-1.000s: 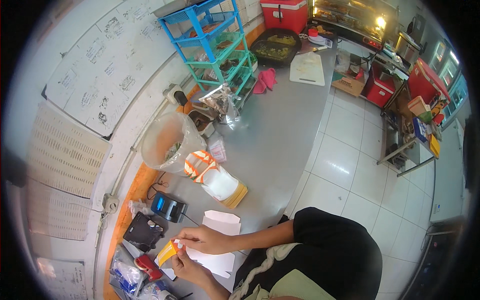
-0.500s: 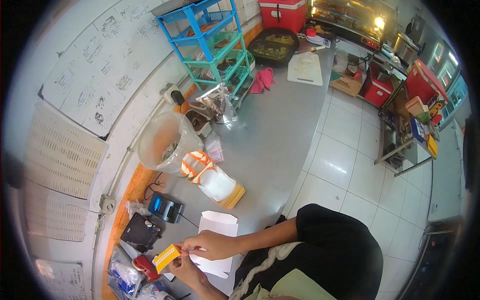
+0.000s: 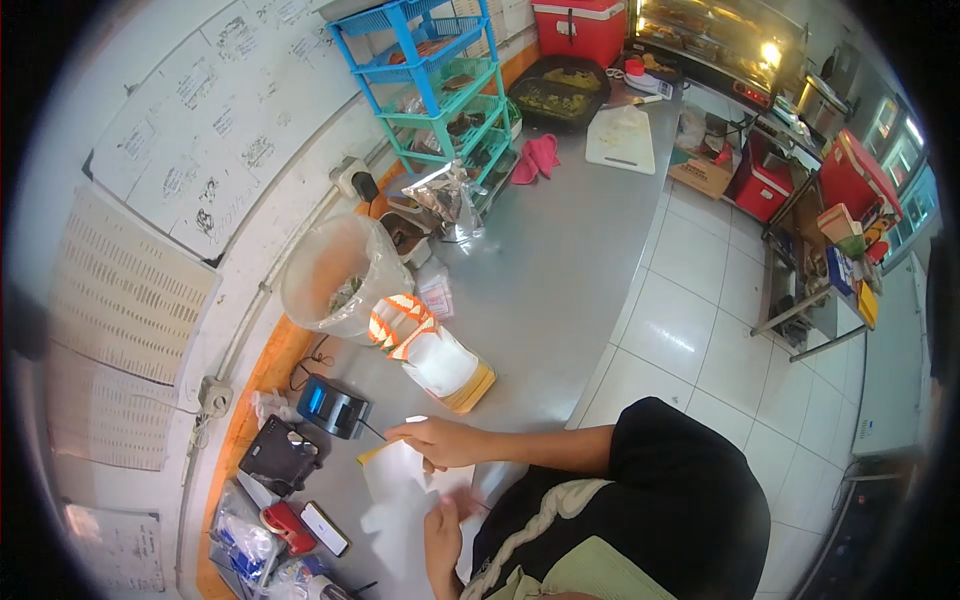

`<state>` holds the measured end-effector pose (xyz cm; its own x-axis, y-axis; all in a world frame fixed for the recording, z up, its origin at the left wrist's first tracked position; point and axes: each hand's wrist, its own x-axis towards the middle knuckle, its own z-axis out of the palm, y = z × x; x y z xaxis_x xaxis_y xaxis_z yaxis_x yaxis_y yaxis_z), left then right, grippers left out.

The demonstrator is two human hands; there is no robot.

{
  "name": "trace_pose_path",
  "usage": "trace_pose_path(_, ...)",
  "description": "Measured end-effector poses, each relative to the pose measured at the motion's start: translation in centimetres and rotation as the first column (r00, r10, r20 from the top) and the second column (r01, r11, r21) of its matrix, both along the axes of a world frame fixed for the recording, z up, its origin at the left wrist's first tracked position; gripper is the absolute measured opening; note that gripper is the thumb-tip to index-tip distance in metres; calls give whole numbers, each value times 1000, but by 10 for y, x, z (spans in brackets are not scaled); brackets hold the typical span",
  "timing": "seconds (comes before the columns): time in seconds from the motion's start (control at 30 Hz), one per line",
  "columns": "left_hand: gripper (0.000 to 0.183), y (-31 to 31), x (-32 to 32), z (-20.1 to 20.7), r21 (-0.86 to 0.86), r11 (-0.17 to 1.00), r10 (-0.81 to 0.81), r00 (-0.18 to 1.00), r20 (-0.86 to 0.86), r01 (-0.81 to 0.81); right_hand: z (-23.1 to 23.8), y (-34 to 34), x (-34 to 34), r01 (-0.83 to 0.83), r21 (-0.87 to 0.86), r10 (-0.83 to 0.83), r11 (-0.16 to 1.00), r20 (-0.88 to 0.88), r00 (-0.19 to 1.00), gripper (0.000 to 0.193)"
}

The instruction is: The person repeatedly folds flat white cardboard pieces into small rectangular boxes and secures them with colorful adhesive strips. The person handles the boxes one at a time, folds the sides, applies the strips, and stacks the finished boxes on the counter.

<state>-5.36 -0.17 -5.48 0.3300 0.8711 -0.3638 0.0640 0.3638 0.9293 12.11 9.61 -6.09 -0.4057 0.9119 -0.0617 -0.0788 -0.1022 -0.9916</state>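
Observation:
A flat white card sheet [image 3: 395,500] lies at the counter's near side. A narrow strip of yellow [image 3: 370,455] shows along its upper left edge. My right hand [image 3: 440,442] reaches over the sheet's far end with its fingers closed on the card. Closer to me, my left hand [image 3: 443,535] is over the near part of the sheet with its thumb raised. Motion blur smears its other fingers, so I cannot tell whether it grips anything. Left of the sheet lie a phone [image 3: 325,528] and a red stapler-like object [image 3: 287,527].
Farther along the steel counter [image 3: 540,300] stand a stack of orange-and-white folded boxes [image 3: 445,370], a plastic-lined bin [image 3: 345,280] and tiered baskets [image 3: 430,100]. A small black printer-like device [image 3: 332,407] is by the wall. A cutting board [image 3: 620,140] lies at the far end.
The small yellow sheet with white dots is no longer held up between my hands. My right hand has moved forward over the white card, my left hand rightward. The phone has come into full view.

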Motion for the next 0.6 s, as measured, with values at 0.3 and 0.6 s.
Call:
trace_pose_path(0.3, 31, 57, -31, -37, 451, 588, 754, 657, -5, -671, -45, -71, -51, -494, -26, 493, 869, -28, 870, 33)
trace_pose_path(0.6, 17, -8, -47, -9, 654, 654, 213, 738, -641, 379, 27, -57, -1, -235, 598, 145, 766, 195, 970, 38)
